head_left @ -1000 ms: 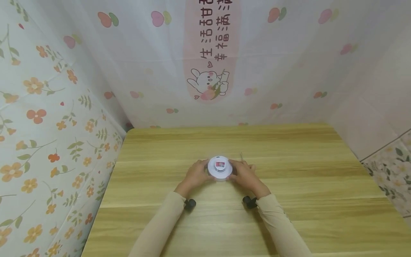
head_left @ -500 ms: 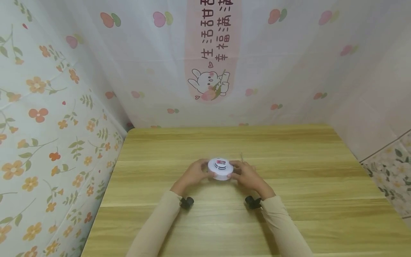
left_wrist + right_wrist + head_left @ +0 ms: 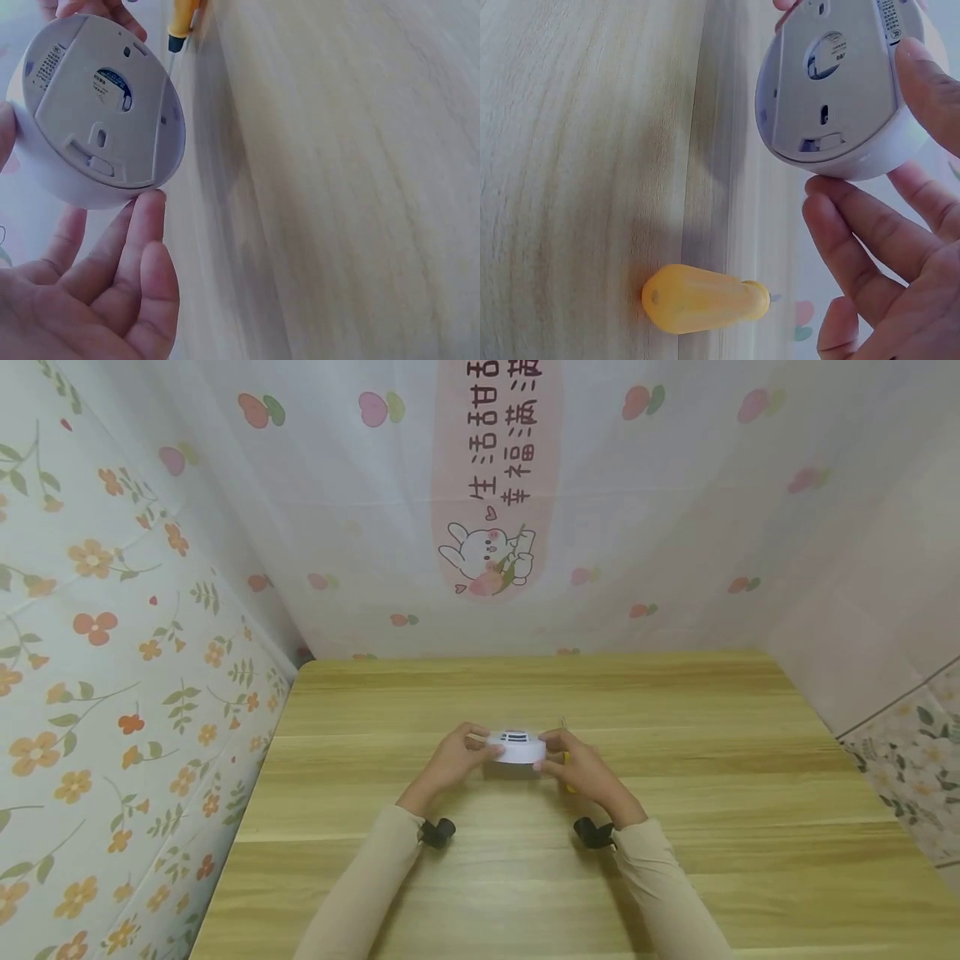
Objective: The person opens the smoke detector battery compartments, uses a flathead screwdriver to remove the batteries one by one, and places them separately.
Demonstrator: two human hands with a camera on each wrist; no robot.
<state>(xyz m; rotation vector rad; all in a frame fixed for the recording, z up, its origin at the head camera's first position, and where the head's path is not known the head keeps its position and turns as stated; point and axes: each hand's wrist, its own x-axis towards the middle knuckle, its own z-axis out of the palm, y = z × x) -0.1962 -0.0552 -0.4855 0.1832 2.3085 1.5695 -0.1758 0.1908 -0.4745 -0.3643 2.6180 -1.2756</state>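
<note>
A round white smoke detector [image 3: 521, 752] is held above the table between both hands. My left hand [image 3: 456, 758] grips its left rim, thumb in front and fingers behind. Its right rim is pinched by my right hand [image 3: 585, 770]. Both wrist views show the underside, a flat mounting plate [image 3: 105, 112] with slots and a round hole, through which a printed label shows. Beside the right hand lies a screwdriver [image 3: 701, 298] with a yellow handle, mostly hidden behind that hand in the head view.
The wood-grain table [image 3: 360, 860] reaches back to a white printed curtain [image 3: 360, 527]. A floral curtain [image 3: 135, 710] hangs along the left side. Each wrist wears a black camera mount [image 3: 438, 833].
The smoke detector has been raised and tilted: its labelled top faced the head camera before, and now its side wall does. Both hands moved with it, uncovering some of the screwdriver's yellow handle.
</note>
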